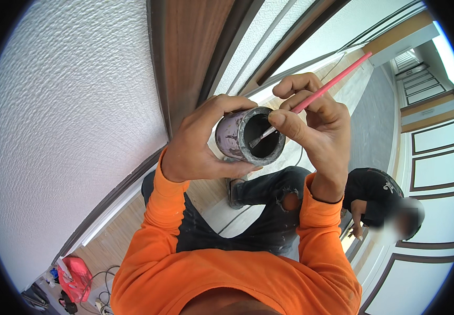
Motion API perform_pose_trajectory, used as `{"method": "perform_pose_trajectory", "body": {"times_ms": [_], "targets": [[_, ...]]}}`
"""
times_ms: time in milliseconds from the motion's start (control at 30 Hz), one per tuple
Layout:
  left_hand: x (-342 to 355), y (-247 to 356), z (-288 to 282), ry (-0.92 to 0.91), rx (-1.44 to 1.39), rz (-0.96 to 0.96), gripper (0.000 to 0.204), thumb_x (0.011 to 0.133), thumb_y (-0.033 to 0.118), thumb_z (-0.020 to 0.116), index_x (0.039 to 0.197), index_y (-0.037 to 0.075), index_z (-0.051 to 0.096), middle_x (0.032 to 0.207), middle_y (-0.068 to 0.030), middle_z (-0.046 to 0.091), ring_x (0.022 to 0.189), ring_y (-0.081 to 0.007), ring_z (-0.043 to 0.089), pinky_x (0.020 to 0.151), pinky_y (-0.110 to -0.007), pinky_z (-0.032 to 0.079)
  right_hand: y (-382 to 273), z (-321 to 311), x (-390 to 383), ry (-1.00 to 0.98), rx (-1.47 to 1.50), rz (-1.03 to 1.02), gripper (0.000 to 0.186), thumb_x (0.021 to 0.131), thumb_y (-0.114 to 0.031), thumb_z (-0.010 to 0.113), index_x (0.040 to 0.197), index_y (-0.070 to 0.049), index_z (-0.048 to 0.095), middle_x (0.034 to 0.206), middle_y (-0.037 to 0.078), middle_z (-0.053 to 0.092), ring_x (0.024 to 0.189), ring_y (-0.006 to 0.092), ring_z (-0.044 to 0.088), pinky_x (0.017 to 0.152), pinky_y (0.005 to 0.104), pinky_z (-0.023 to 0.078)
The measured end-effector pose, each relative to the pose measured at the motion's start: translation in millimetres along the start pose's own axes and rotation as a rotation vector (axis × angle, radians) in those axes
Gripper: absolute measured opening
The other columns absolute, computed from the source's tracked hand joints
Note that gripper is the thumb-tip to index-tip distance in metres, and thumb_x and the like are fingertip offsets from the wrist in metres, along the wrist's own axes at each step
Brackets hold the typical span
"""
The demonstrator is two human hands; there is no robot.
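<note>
My left hand [198, 142] is wrapped round a small paint can [229, 135], lilac outside and smeared with dark paint. The can is tilted so its mouth faces me, with a crusted rim and a dark inside. Between the thumb and fingers of my right hand [316, 118] is a thin paintbrush [332, 81] with a pink handle. Its metal collar and bristles reach into the can's mouth. Whether the tip touches paint I cannot tell.
A textured white wall [74, 105] and a brown wooden door frame [190, 47] stand close on the left. At right, another person in dark clothes [371, 191] bends low by panelled white walls. A red plastic bag [74, 278] and cables lie on the floor at lower left.
</note>
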State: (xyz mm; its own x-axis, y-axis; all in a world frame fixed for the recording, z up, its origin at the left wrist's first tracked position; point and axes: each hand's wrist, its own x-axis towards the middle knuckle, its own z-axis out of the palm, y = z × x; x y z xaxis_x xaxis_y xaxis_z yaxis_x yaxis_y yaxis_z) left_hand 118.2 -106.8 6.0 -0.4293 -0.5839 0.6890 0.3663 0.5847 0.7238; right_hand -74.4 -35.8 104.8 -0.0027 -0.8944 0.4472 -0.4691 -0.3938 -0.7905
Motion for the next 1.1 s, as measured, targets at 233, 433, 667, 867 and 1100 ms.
{"method": "perform_pose_trajectory", "body": {"times_ms": [233,433,667,867,1100], "targets": [[5.6,-6.1,1.6,0.018,0.053,0.013,0.078,0.061,0.023,0.097,0.127,0.005,0.060,0.115,-0.0132,0.068,0.104,-0.0262,0.069,0.091,-0.036,0.055,-2.5,-4.9,3.6,0.053,0.111,0.110,0.015,0.080,-0.013,0.087,0.085,-0.003,0.077,0.104,0.008,0.070,0.093,0.0140,0.063,0.077,0.0283,0.049],[3.9,-3.4,-4.5,-0.068,0.066,-0.029,0.088,0.060,0.027,0.097,0.133,0.002,0.056,0.123,-0.0134,0.066,0.116,-0.0246,0.065,0.099,-0.037,0.050,-4.7,-16.8,6.2,0.106,0.172,0.099,0.012,0.086,-0.011,0.084,0.090,-0.002,0.075,0.103,0.006,0.070,0.088,0.0108,0.063,0.076,0.0254,0.049],[-0.7,-7.3,-8.2,0.028,-0.106,-0.017,0.085,0.066,0.030,0.097,0.133,-0.001,0.054,0.122,-0.0170,0.065,0.112,-0.0265,0.066,0.095,-0.036,0.052,2.9,-9.7,9.9,0.109,0.734,0.147,0.011,0.098,-0.009,0.067,0.101,0.001,0.066,0.089,0.010,0.071,0.078,0.0173,0.068,0.071,0.0292,0.053],[-0.3,-1.1,-21.0,-0.005,0.020,0.049,0.085,0.066,0.030,0.097,0.133,-0.002,0.054,0.118,-0.0169,0.066,0.109,-0.0275,0.067,0.094,-0.037,0.054,-55.8,-34.1,55.9,0.316,0.451,-0.362,0.010,0.100,-0.005,0.065,0.106,0.003,0.062,0.089,0.014,0.070,0.076,0.0207,0.070,0.071,0.0313,0.057],[-5.0,0.0,-41.3,-0.099,-0.008,-0.004,0.092,0.063,0.030,0.099,0.135,-0.002,0.051,0.117,-0.0166,0.067,0.113,-0.0259,0.066,0.099,-0.038,0.051,-102.9,-58.7,111.6,0.382,-0.048,-0.762,0.013,0.100,-0.007,0.067,0.109,0.002,0.064,0.088,0.016,0.074,0.079,0.0224,0.076,0.071,0.0321,0.062]]}}
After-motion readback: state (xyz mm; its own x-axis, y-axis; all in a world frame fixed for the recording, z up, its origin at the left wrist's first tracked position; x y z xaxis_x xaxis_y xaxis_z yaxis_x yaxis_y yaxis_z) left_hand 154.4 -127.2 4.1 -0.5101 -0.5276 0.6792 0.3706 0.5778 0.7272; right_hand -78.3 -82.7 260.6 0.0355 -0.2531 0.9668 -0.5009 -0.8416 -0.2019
